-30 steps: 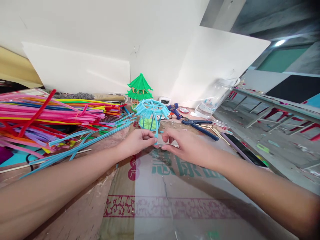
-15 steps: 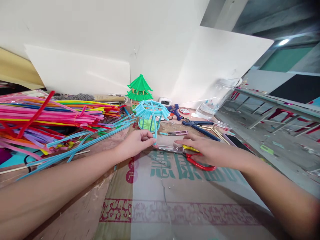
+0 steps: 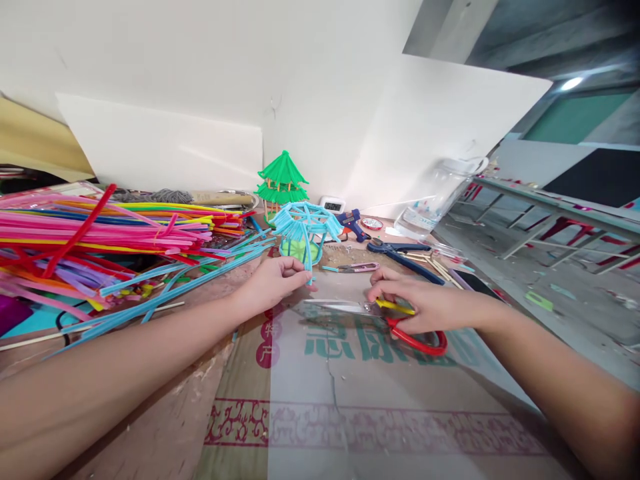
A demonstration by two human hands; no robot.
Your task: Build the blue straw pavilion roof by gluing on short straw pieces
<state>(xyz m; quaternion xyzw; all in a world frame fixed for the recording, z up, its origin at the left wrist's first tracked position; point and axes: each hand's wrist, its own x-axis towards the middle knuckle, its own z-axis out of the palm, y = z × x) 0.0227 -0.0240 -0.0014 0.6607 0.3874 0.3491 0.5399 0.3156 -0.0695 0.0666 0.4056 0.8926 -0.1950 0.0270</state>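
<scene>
My left hand [image 3: 283, 281] pinches the lower end of light-blue pipe cleaners [image 3: 309, 263] between thumb and fingertips. Those strands rise in front of a light-blue pipe-cleaner pavilion [image 3: 307, 220] with a ribbed roof and a green base; whether they join it I cannot tell. My right hand [image 3: 417, 303] is closed on the scissors [image 3: 415, 339], which have red and yellow handles. Their blades [image 3: 337, 307] point left, just below my left fingertips and apart from the blue strands.
A heap of colourful pipe cleaners [image 3: 105, 230] lies at left. Behind the pavilion stand a green tiered model [image 3: 283, 180] and a small clock [image 3: 332, 205]. Nearby are a glue gun [image 3: 353, 224], thread snips [image 3: 353, 268], blue-handled pliers [image 3: 405, 260] and a clear plastic jug [image 3: 431, 200].
The scissors have shifted right and toward me, and their blades have drawn away from the blue strands. My left hand keeps its pinch in nearly the same place.
</scene>
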